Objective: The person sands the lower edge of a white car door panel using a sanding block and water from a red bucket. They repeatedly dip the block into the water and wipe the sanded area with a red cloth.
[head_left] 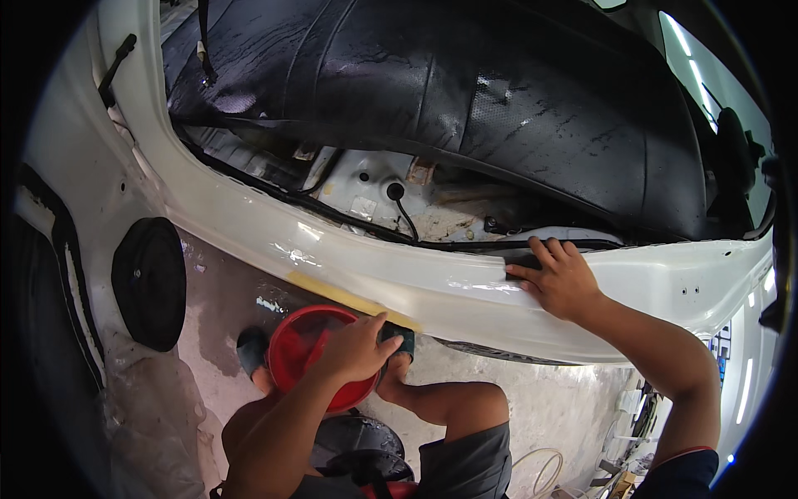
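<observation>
Along the sill [374,268], light, even strokes with the pad [519,266] kept flat would likely serve best. The left hand [356,345] hangs above the bucket [281,349], fingers loosely released, nothing visible in them. Farther right, the right hand [564,281] holds the pad down with spread fingers; it lies beneath thumb and forefinger, against the sill.

From the right grip [564,281], the sill [399,268] lies clear toward 9 and 3 o'clock; the seat [549,141] bars 12. Beside the left grip [357,349], the bucket [285,366] obstructs 9, a knee [489,407] 4.
</observation>
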A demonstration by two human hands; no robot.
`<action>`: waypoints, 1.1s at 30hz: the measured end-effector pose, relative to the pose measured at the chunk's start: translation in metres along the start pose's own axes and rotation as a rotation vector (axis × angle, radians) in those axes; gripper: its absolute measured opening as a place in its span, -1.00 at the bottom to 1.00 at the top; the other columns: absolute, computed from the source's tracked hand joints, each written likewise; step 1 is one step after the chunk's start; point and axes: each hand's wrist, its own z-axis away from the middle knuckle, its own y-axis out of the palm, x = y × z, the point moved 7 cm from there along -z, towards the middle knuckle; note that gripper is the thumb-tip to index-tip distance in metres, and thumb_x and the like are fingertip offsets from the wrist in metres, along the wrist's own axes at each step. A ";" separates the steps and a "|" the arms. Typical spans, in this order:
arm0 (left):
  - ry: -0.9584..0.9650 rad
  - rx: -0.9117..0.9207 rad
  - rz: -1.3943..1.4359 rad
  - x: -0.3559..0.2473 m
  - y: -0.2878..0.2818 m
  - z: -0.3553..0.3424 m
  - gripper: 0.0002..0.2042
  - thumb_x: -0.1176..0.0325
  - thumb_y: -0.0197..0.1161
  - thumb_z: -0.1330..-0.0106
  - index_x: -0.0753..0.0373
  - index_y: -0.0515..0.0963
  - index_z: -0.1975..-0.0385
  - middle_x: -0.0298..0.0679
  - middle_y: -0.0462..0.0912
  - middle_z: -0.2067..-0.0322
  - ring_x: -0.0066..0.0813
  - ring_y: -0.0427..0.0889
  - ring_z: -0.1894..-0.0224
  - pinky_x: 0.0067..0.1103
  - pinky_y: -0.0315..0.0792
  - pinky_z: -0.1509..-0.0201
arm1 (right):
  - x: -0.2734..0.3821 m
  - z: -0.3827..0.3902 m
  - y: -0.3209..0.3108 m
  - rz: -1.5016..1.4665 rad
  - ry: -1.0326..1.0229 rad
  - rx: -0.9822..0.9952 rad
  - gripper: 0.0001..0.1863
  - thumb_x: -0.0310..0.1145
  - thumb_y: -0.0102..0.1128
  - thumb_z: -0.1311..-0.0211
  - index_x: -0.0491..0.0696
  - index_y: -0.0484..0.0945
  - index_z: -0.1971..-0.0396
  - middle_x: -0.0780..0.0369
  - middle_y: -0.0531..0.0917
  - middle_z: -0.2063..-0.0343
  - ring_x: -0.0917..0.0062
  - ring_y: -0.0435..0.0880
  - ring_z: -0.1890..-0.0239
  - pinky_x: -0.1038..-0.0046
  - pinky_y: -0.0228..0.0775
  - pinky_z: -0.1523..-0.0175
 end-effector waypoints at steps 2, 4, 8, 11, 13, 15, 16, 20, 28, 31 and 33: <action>0.039 -0.006 -0.018 -0.002 0.001 0.001 -0.32 -0.08 0.11 -0.40 0.37 0.32 -0.32 0.22 0.47 -0.19 0.10 0.50 -0.22 -0.23 0.42 -0.25 | 0.008 -0.008 -0.001 -0.027 -0.025 -0.058 -0.57 0.04 -0.14 -0.51 0.42 0.52 -0.26 0.14 0.35 -0.34 0.32 0.31 -0.28 0.28 0.12 -0.27; 0.081 -0.021 -0.009 -0.005 0.001 -0.002 -0.32 -0.08 0.11 -0.40 0.37 0.32 -0.32 0.22 0.47 -0.19 0.10 0.51 -0.22 -0.22 0.42 -0.25 | 0.035 -0.035 0.004 -0.034 -0.085 -0.208 -0.59 0.05 -0.11 -0.50 0.45 0.55 -0.23 0.12 0.36 -0.32 0.30 0.34 -0.23 0.26 0.14 -0.26; 0.058 -0.045 0.041 -0.001 0.000 -0.009 -0.31 -0.09 0.12 -0.40 0.39 0.32 -0.31 0.22 0.51 -0.14 0.12 0.53 -0.19 -0.19 0.44 -0.22 | 0.061 -0.060 0.012 -0.142 -0.059 -0.201 -0.61 0.01 -0.09 -0.49 0.45 0.57 -0.21 0.10 0.35 -0.32 0.27 0.33 -0.23 0.22 0.13 -0.25; 0.061 -0.021 -0.156 0.002 0.005 -0.003 -0.31 -0.08 0.11 -0.40 0.40 0.31 -0.30 0.21 0.54 -0.10 0.15 0.54 -0.16 -0.17 0.45 -0.20 | 0.030 -0.036 0.015 -0.070 0.028 -0.068 -0.61 0.01 -0.09 -0.48 0.45 0.58 -0.20 0.09 0.33 -0.34 0.26 0.31 -0.24 0.17 0.11 -0.25; 0.064 -0.020 -0.090 0.005 0.005 0.002 -0.32 -0.08 0.10 -0.41 0.39 0.31 -0.30 0.21 0.54 -0.08 0.16 0.55 -0.14 -0.16 0.46 -0.18 | 0.026 -0.034 0.016 -0.089 0.037 -0.093 -0.60 0.02 -0.10 -0.48 0.45 0.56 -0.21 0.10 0.30 -0.36 0.20 0.25 -0.33 0.00 0.01 -0.36; 0.086 -0.017 -0.066 0.005 0.004 0.001 -0.32 -0.08 0.09 -0.41 0.38 0.31 -0.31 0.20 0.54 -0.08 0.16 0.55 -0.13 -0.15 0.46 -0.18 | 0.049 -0.053 0.009 -0.093 -0.048 -0.241 -0.60 0.03 -0.11 -0.49 0.45 0.57 -0.21 0.10 0.29 -0.37 0.16 0.18 -0.40 -0.15 -0.13 -0.41; 0.104 -0.022 -0.068 0.004 0.003 0.001 -0.32 -0.09 0.09 -0.41 0.38 0.31 -0.31 0.20 0.54 -0.09 0.16 0.55 -0.13 -0.15 0.46 -0.18 | 0.063 -0.064 0.009 -0.080 -0.089 -0.302 -0.60 0.03 -0.11 -0.49 0.44 0.56 -0.21 0.10 0.28 -0.38 0.13 0.14 -0.43 -0.22 -0.20 -0.44; -0.020 -0.012 0.002 0.011 0.000 -0.006 -0.33 -0.05 0.12 -0.43 0.39 0.29 -0.33 0.17 0.47 -0.20 0.08 0.46 -0.26 -0.23 0.37 -0.30 | 0.086 -0.092 0.016 -0.084 -0.053 -0.211 -0.58 0.04 -0.17 -0.51 0.44 0.54 -0.23 0.10 0.31 -0.36 0.11 0.12 -0.47 -0.32 -0.39 -0.46; 0.025 0.125 -0.109 0.010 0.011 0.008 -0.31 -0.11 0.07 -0.41 0.36 0.28 -0.33 0.16 0.52 -0.11 0.15 0.55 -0.14 -0.14 0.46 -0.18 | 0.087 -0.101 0.004 -0.163 -0.090 -0.118 -0.57 0.04 -0.18 -0.52 0.47 0.48 -0.28 0.15 0.50 -0.16 0.22 0.29 -0.36 -0.31 -0.33 -0.46; -0.019 0.095 -0.138 0.016 0.006 0.006 -0.31 -0.12 0.07 -0.41 0.36 0.29 -0.32 0.16 0.52 -0.11 0.16 0.55 -0.13 -0.13 0.46 -0.18 | 0.114 -0.126 -0.014 -0.163 -0.069 -0.037 -0.57 0.03 -0.18 -0.53 0.45 0.47 -0.28 0.19 0.54 -0.10 0.26 0.32 -0.32 -0.31 -0.31 -0.47; -0.035 0.098 -0.159 0.018 0.004 0.008 -0.31 -0.11 0.07 -0.41 0.36 0.29 -0.32 0.17 0.52 -0.11 0.16 0.56 -0.12 -0.13 0.46 -0.18 | 0.093 -0.102 -0.013 -0.069 -0.048 -0.042 -0.57 0.02 -0.16 -0.52 0.44 0.47 -0.29 0.20 0.55 -0.05 0.27 0.35 -0.27 -0.31 -0.31 -0.46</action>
